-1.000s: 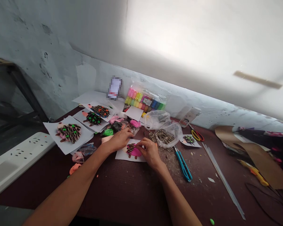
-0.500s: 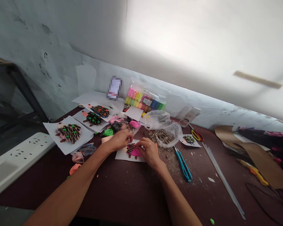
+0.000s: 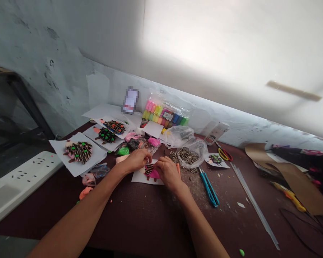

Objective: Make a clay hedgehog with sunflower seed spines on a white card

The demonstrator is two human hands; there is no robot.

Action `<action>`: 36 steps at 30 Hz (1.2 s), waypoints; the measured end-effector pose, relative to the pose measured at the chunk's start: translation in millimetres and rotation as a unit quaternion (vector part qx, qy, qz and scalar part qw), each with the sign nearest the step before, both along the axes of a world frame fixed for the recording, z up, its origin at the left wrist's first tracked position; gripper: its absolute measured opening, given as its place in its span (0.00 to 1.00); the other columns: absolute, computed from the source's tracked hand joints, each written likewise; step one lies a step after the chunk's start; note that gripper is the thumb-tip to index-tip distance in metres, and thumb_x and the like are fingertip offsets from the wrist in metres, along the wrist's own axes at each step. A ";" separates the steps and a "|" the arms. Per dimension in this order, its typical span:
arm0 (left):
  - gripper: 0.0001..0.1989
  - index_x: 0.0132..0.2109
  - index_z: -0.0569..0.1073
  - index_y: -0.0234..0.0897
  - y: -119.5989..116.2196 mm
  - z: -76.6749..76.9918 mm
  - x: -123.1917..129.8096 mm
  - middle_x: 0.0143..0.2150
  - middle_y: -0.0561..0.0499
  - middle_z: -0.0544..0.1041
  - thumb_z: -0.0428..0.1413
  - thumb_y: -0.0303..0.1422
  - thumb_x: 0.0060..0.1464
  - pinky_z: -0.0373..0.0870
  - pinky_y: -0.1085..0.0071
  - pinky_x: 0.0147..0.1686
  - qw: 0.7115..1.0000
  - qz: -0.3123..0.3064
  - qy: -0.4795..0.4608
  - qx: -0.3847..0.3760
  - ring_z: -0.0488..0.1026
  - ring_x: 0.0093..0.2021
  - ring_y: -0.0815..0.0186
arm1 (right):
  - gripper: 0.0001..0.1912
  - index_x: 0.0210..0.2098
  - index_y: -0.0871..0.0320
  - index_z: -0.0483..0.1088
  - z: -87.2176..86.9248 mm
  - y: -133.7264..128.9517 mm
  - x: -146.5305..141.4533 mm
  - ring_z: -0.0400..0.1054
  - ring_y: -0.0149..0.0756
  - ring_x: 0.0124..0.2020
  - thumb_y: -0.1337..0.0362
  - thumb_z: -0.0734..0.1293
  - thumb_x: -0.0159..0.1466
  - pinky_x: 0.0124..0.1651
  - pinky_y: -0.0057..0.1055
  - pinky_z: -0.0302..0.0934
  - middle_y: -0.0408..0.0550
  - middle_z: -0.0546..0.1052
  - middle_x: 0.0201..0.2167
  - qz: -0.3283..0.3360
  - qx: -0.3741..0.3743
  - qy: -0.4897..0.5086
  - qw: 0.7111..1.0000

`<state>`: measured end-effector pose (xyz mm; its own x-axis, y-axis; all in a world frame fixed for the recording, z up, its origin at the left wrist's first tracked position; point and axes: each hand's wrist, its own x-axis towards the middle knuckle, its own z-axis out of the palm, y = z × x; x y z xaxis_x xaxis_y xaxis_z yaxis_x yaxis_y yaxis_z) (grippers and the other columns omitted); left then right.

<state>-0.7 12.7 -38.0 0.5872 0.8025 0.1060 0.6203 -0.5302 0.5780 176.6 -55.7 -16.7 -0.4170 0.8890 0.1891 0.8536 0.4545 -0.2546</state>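
Pink clay [image 3: 154,174], studded with rows of striped sunflower seeds [image 3: 149,169], lies on a white paper sheet [image 3: 142,178] between both hands, on the dark brown counter [image 3: 150,224]. The right hand [image 3: 168,173] is narrowly closed, its fingers pressed on the pink clay. The left hand [image 3: 136,160] sits half-curled just beside it, near the seed rows; the view is poor there, so I cannot tell whether it grips anything.

Four other seed-covered clay pieces lie on their own papers: three to the left, [image 3: 78,152], [image 3: 105,135] and [image 3: 114,127], dotted with green or orange, and one smaller to the right [image 3: 215,159]. One clear plastic bag of loose seeds [image 3: 190,154] lies just past the hands. Behind it stands one packet of rainbow-coloured clay blocks [image 3: 164,114] (its small label is unreadable, and no other writing can be made out). There are also one pair of red-and-yellow-handled scissors [image 3: 224,154], one blue-handled tool [image 3: 209,190] and one white power strip [image 3: 21,175].
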 end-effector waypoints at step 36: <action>0.15 0.36 0.81 0.38 0.6 1.4 -0.4 0.37 0.49 0.80 0.51 0.22 0.49 0.68 0.74 0.39 1.000 -0.006 0.020 0.019 0.74 0.39 0.64 | 0.10 0.38 0.56 0.77 -4.7 57.0 12.7 0.69 0.42 0.44 0.69 0.63 0.66 0.43 0.32 0.58 0.54 0.77 0.38 -0.217 0.006 -0.079 0.973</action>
<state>-1.0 13.3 -36.7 0.6011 0.7912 0.1123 0.6358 -0.5586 0.5327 189.3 1.3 -21.5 -0.0267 0.9858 0.1655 0.9939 0.0440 -0.1015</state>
